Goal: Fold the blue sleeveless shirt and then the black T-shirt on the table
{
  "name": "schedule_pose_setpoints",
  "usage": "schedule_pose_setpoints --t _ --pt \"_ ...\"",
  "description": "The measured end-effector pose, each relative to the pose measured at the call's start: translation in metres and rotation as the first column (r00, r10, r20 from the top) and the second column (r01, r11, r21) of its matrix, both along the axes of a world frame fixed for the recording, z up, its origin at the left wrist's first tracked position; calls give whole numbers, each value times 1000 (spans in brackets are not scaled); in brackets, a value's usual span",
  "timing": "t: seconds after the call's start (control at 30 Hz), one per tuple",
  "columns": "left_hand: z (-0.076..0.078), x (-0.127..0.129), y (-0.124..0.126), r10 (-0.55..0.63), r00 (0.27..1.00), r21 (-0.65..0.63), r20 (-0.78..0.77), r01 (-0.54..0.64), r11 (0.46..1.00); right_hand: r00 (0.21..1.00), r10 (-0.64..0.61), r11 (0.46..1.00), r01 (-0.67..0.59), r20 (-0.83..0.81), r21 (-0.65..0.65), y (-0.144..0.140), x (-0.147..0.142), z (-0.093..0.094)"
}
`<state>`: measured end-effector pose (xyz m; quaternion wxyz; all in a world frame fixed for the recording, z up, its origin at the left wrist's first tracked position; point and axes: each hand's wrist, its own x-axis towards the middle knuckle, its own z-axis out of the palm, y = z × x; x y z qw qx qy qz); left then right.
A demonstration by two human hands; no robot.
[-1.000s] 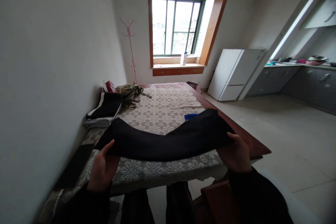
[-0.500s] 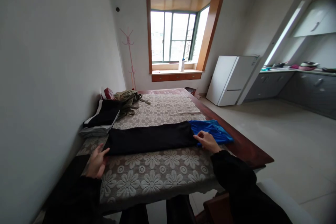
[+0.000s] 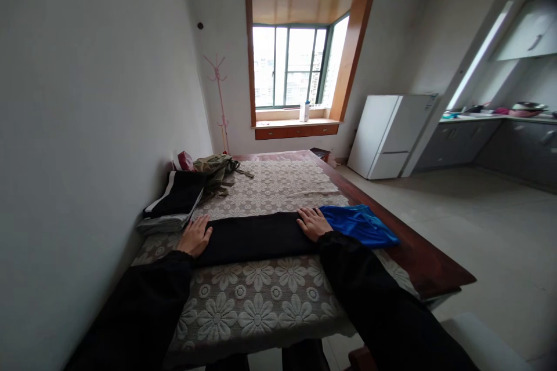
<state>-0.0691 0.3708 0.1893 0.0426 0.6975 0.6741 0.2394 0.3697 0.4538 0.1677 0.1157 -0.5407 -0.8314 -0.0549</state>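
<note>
1. The black garment [image 3: 255, 237] lies flat as a long, folded strip across the lace-covered table, running left to right.
2. Its left end sits under the left hand [image 3: 194, 236], its right end under the right hand [image 3: 312, 222], both palms pressed flat on it.
3. Its right end touches a blue garment [image 3: 361, 225].

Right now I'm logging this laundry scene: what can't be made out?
Head view only:
- Black garment: its type; folded, with left hand and right hand flat on its ends.
- Blue garment: inner edge hidden by the right hand.
- Folded stack: item count, too dark.
- Table: near edge covered by the sleeves.
- Counter items: too small.
</note>
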Motion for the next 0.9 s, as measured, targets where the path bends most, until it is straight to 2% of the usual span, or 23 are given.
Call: schedule_pose_setpoints --t 0.07,0.17,0.37,0.5,0.63,0.77,0.83,0.9 --pt "-7 -5 2 8 1000 0 -21 -8 1000 1000 -6 1000 6 -4 6 1 3 -6" --pt "-4 -9 2 -10 998 12 -59 10 1000 1000 -12 1000 12 -10 21 1 6 -2" --pt "21 -10 4 -45 992 75 -119 54 996 997 -56 997 58 -49 57 -4 2 25" --pt "43 -9 -12 -100 989 192 -110 120 974 997 -11 993 19 -72 114 -22 10 48" --pt "59 -12 -59 -56 998 299 -6 55 953 984 68 979 -34 -164 201 -69 33 64" --pt "60 -16 -130 -54 994 336 98 18 942 948 164 976 -116 -272 182 -134 66 72" --pt "60 -17 -167 -93 976 284 197 34 958 923 181 983 -160 -339 88 -163 80 77" --pt "65 -15 -199 -98 943 126 319 60 990 892 171 975 -214 -419 -57 -186 90 86"
